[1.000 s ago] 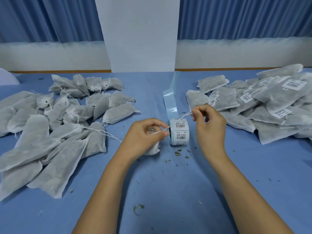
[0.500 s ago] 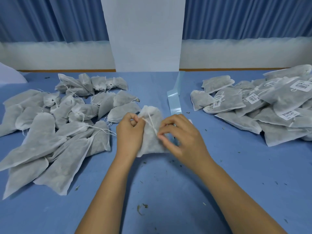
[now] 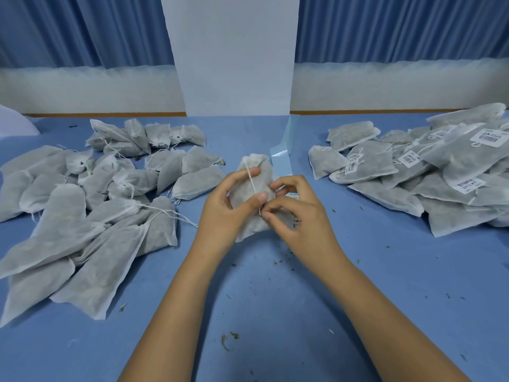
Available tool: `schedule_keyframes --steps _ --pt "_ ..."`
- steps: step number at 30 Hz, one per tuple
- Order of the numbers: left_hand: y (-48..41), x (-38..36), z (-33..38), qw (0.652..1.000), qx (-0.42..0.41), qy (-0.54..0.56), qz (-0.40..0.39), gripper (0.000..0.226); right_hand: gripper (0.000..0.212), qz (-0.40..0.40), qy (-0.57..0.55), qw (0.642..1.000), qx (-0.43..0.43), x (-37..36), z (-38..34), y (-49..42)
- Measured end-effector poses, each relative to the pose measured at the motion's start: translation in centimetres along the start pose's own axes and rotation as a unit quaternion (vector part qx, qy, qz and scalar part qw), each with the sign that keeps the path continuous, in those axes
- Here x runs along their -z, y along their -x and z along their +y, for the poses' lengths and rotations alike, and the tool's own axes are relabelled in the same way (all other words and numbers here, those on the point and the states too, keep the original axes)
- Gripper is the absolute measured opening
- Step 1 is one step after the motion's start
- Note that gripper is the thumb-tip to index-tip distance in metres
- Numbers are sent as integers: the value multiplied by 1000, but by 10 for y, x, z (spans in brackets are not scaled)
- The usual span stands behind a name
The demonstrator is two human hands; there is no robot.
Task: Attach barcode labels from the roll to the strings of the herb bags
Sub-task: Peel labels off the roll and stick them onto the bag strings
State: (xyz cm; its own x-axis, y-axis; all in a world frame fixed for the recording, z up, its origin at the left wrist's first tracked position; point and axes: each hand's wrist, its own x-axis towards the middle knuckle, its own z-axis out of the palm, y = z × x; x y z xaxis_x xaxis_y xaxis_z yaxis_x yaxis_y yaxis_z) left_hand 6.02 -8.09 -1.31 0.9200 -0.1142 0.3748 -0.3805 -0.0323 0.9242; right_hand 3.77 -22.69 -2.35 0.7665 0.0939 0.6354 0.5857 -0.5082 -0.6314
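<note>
A grey-white herb bag (image 3: 254,172) is held up above the middle of the blue table. My left hand (image 3: 224,208) grips its left side, thumb pressing the white string (image 3: 251,179) against the bag. My right hand (image 3: 296,213) pinches the string's lower end just below that thumb. The label roll (image 3: 295,220) is almost wholly hidden behind my right hand; only a bit of barcode shows. Its pale blue backing strip (image 3: 282,154) runs away toward the back.
Several unlabelled bags (image 3: 91,205) lie heaped on the left. Bags bearing barcode labels (image 3: 429,172) are piled on the right. A white panel (image 3: 234,56) stands at the table's back. Herb crumbs (image 3: 228,339) dot the blue table (image 3: 261,299) in front.
One second ago both hands stretched a string over the label roll. Since then the bag has been raised in front of the roll, and my right hand has moved in to the string's lower end.
</note>
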Motion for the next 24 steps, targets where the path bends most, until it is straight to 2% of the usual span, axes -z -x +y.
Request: schedule_keyframes --steps 3,5,7,9,10,12,13,15,18,21,24 --pt "-1 -3 -2 995 -17 -54 86 21 4 -29 -8 1000 3 -3 -2 1" --pt "-2 -2 -6 990 -23 -52 126 26 5 -34 -16 999 -6 -2 -2 0" --pt "-2 1 -8 988 -29 -54 141 32 8 31 -10 998 -47 4 3 -3" --pt "-2 3 -9 988 -39 -68 135 32 10 115 9 981 -157 15 16 -7" --pt "-2 4 -9 988 -46 -78 126 31 16 122 18 964 -234 21 22 -9" --pt "-3 3 -11 988 -57 -106 96 36 32 65 6 920 -387 27 34 -11" --pt "-3 2 -12 987 -61 -127 83 39 36 34 -29 902 -430 27 37 -11" --pt "-4 0 -16 978 -70 -184 75 42 36 17 -135 881 -453 25 40 -11" --pt "-6 2 -24 956 -100 -259 91 39 16 41 -265 855 -443 29 39 -13" --pt "-8 5 -29 949 -111 -279 93 34 11 2 -276 850 -450 35 40 -12" --pt "-10 1 -31 962 -101 -247 52 22 17 -49 -242 861 -446 38 38 -10"
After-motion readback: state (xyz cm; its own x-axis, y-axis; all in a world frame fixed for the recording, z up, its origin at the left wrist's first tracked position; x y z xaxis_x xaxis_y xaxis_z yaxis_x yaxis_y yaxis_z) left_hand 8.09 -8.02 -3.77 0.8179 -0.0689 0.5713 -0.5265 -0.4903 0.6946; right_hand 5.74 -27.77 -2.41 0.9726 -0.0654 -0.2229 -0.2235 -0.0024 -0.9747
